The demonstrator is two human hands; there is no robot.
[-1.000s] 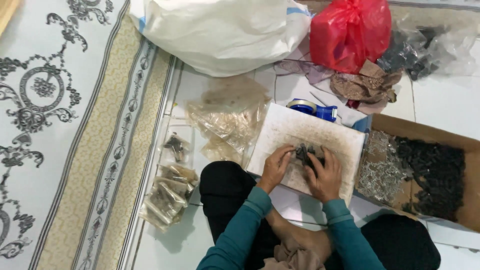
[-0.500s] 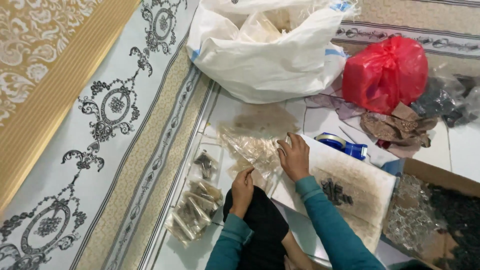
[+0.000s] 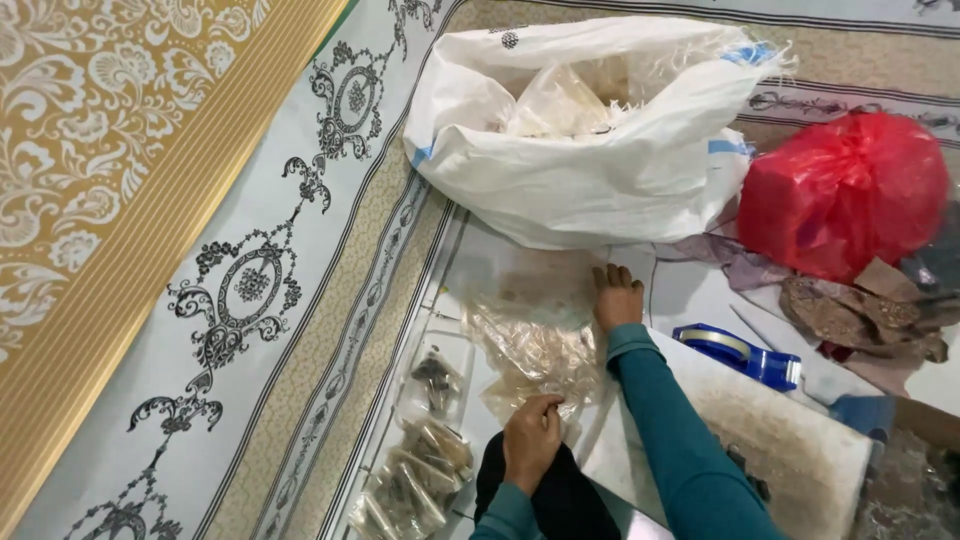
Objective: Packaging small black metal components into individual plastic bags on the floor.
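Note:
A loose pile of clear plastic bags (image 3: 535,345) lies on the white floor in front of me. My right hand (image 3: 617,296) rests flat on the far edge of that pile, fingers stretched and close together, at the end of a teal sleeve. My left hand (image 3: 531,440) is nearer to me, above my dark-clothed knee, its fingers pinched on the near edge of one clear bag. A white board (image 3: 790,455) with a few small dark pieces on it lies to the right of my arm.
A big white woven sack (image 3: 600,160) stands open behind the pile, with a red plastic bag (image 3: 845,190) to its right. A blue tape dispenser (image 3: 742,353), brown cloth scraps (image 3: 850,312), filled small packets (image 3: 412,480) and a patterned carpet (image 3: 250,290) surround the spot.
Both hands left the dark pieces on the board. The right hand reached out onto the bag pile, the left hand rose from my knee to a bag's edge. The view swung left.

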